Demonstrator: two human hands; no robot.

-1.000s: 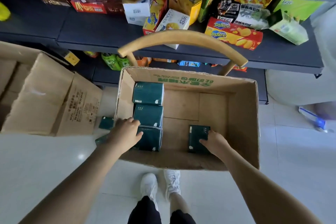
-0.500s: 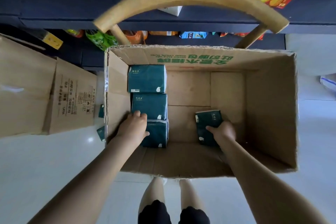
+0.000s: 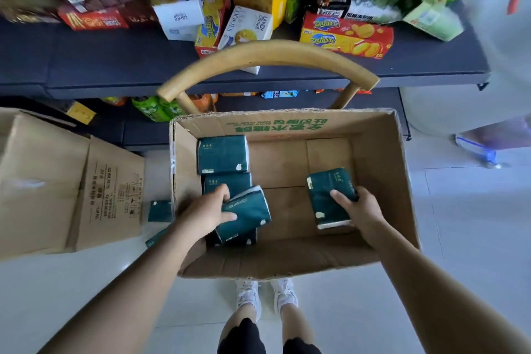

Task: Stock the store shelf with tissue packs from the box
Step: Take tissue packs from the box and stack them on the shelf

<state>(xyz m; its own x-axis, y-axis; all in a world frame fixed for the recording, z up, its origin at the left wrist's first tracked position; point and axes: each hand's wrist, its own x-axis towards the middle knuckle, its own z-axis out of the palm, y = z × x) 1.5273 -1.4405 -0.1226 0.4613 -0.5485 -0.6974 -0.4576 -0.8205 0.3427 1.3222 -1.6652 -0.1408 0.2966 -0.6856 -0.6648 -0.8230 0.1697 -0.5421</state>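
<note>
- Inside the open cardboard box [image 3: 379,158], on its near-left side, the left hand [image 3: 205,211] has its fingers curled round a dark green tissue pack [image 3: 250,210]. The thumb is on the pack's top face, and the pack is tilted up off the ones under it.
- Over on the right side of the same box, the right hand [image 3: 360,208] grips a second green pack [image 3: 326,195] from its right edge, fingers wrapped over the top. This one's angled too, with its white end facing near.
- Two more packs lie flat along the box's left wall: the far pack [image 3: 222,154] and a middle pack [image 3: 225,181] touching it. The left hand's fingers partly cover the middle one.
- A bottom pack [image 3: 247,240] peeks out from under the tilted one, mostly hidden.
- A curved wooden chair back [image 3: 267,54] arcs just beyond the box's far wall. Can't really tell what the box is sitting on.
- The dark shelf [image 3: 115,66] runs across the far side, with snack boxes piled toward the back, including a red-and-yellow cracker box [image 3: 344,34] on the right.
- On the floor just beside the box's left wall there's a loose green pack [image 3: 159,211], and further left a bigger carton [image 3: 43,181].
- White sneakers [image 3: 248,296] poke out under the box's near wall, on pale tile.
</note>
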